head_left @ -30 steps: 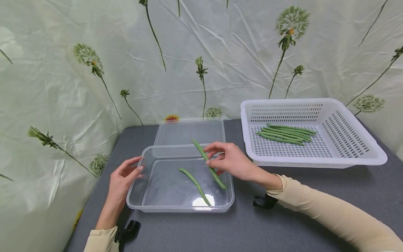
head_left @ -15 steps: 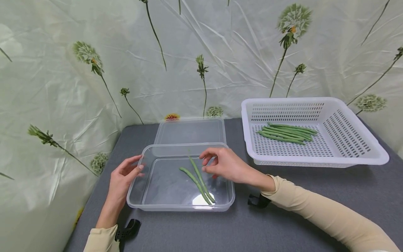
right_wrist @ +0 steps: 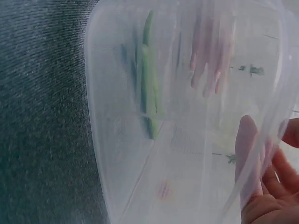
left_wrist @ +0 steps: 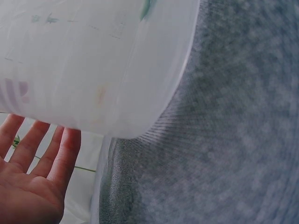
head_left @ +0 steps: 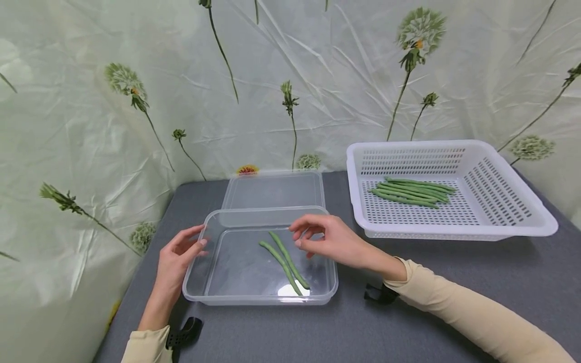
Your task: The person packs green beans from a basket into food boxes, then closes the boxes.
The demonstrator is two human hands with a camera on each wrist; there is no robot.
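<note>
Two green beans (head_left: 283, 263) lie side by side on the floor of a clear plastic container (head_left: 236, 300) on the table. With relaxed fingers and nothing in its grasp, my right hand (head_left: 331, 241) hovers over the container's right side. In the right wrist view part of this hand (right_wrist: 275, 196) shows through the clear wall. My left hand (head_left: 174, 262) touches the container's left wall with its fingertips. Its fingers look straight in the left wrist view, where the hand (left_wrist: 39, 177) is beside the cloudy wall.
A white perforated basket (head_left: 454, 233) holding several green beans (head_left: 410, 191) stands at the right. Behind the container lies a clear flat lid (head_left: 274, 191). Grey cloth covers the table (head_left: 272, 335), and a flower-print sheet (head_left: 254, 126) hangs at the back.
A second bean has left my right hand's fingers and now lies in the container near the first. The right hand's fingers have loosened. My left hand has stayed put.
</note>
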